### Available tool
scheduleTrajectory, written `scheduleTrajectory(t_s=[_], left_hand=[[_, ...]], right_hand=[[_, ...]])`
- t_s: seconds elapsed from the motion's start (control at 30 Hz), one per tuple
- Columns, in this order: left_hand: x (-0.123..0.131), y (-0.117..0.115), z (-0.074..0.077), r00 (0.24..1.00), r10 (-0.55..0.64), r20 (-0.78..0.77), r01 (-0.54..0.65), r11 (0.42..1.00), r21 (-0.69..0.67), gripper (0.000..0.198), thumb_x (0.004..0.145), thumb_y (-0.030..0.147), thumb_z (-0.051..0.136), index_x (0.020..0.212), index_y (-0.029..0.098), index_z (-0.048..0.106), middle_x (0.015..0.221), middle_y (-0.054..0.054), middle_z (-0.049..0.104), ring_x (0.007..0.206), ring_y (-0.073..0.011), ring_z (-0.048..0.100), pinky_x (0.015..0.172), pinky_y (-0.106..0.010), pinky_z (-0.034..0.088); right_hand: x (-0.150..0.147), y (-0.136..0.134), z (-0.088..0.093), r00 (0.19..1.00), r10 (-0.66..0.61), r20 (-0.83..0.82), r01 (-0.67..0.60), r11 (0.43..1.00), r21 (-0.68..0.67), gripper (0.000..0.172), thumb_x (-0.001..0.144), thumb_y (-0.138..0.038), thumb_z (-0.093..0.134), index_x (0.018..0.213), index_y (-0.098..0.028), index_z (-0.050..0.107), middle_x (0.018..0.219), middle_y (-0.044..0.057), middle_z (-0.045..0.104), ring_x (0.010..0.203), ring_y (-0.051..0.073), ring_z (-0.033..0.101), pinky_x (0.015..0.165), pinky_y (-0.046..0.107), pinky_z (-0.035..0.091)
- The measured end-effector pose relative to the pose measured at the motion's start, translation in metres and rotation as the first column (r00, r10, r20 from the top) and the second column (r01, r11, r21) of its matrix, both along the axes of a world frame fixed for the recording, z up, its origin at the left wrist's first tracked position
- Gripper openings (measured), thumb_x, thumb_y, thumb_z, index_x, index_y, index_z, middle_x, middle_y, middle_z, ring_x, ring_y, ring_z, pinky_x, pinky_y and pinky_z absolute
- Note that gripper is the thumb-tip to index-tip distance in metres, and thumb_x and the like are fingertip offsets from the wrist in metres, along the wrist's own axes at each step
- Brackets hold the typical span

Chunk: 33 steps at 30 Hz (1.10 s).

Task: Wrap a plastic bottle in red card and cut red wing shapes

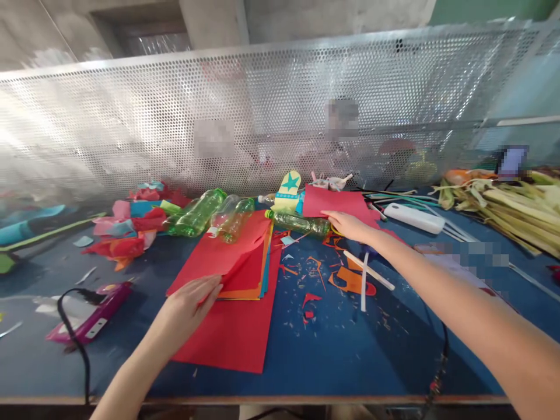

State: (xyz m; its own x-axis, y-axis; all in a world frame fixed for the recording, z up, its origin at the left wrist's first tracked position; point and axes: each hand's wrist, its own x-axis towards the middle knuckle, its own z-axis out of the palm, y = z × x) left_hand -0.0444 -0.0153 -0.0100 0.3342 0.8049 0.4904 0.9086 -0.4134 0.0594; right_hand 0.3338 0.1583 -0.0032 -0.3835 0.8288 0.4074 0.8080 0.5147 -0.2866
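Note:
My left hand (195,297) grips the near edge of a red paper sheet (227,251), whose right side curls up off a stack of coloured paper (245,293). Another red sheet (227,341) lies flat below that stack. Farther back, my right hand (350,226) pinches the near edge of a smaller red paper piece (335,201). Just under that piece, a green plastic bottle (297,223) lies on its side. Behind the bottle is a yellow paper cut-out (289,186) with a teal star.
More plastic bottles (199,214) and crumpled coloured paper (122,233) lie at the back left. A purple power strip (94,321) with a black cord is at the left. Orange scraps (350,280) and white glue sticks (368,269) litter the blue table (332,361). Dried husks (511,204) are right.

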Motion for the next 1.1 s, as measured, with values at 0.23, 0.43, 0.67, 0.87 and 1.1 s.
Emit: scheduleTrajectory(t_s=[0.23,0.43,0.67,0.87,1.1], left_hand=[[0.017,-0.009,-0.008,0.938,-0.214,-0.271,0.245,0.966,0.087,0.040,0.092,0.013,0.034,0.108,0.020,0.070,0.107,-0.010,0.075,0.101,-0.0220,0.070,0.085,-0.033,0.058],[0.022,-0.007,-0.013,0.942,-0.226,-0.249,0.233,0.972,0.000,0.039,0.089,0.010,0.038,0.110,0.020,0.069,0.108,-0.010,0.074,0.100,-0.0222,0.070,0.085,-0.034,0.058],[0.021,-0.008,-0.017,0.969,-0.216,-0.120,0.213,0.976,-0.038,0.038,0.090,0.015,0.040,0.114,0.026,0.068,0.113,-0.006,0.073,0.103,-0.0200,0.069,0.089,-0.032,0.056],[0.019,-0.003,-0.020,0.978,-0.194,-0.077,0.194,0.981,-0.013,0.036,0.093,0.024,0.039,0.111,0.023,0.070,0.112,-0.006,0.073,0.100,-0.0199,0.070,0.087,-0.030,0.057],[0.008,0.003,-0.018,0.993,-0.122,-0.001,0.120,0.977,0.177,0.033,0.093,0.037,0.039,0.101,0.025,0.069,0.094,-0.002,0.078,0.082,-0.0215,0.074,0.076,-0.029,0.060]], right_hand=[[-0.065,-0.037,0.030,0.967,0.253,0.036,-0.249,0.965,-0.081,0.051,0.093,-0.010,0.030,0.139,-0.025,0.046,0.142,0.004,0.051,0.129,0.018,0.049,0.112,0.041,0.034],[-0.146,-0.066,0.013,0.861,0.488,0.139,-0.439,0.854,-0.277,0.077,0.080,-0.050,0.067,0.145,-0.018,0.040,0.150,0.015,0.038,0.138,0.029,0.036,0.112,0.041,0.033],[-0.170,-0.043,0.002,0.863,0.479,0.163,-0.419,0.857,-0.301,0.053,0.086,-0.041,0.063,0.132,-0.015,0.056,0.139,0.019,0.051,0.128,0.035,0.048,0.107,0.049,0.035],[-0.144,-0.053,0.003,0.891,0.442,0.103,-0.409,0.880,-0.241,0.031,0.087,-0.002,0.049,0.102,-0.017,0.072,0.111,0.009,0.071,0.105,0.023,0.065,0.089,0.032,0.050],[-0.078,-0.069,0.033,0.961,0.267,-0.078,-0.273,0.958,-0.091,0.040,0.087,-0.004,0.046,0.120,-0.021,0.062,0.120,0.002,0.067,0.106,0.016,0.064,0.094,0.027,0.048]])
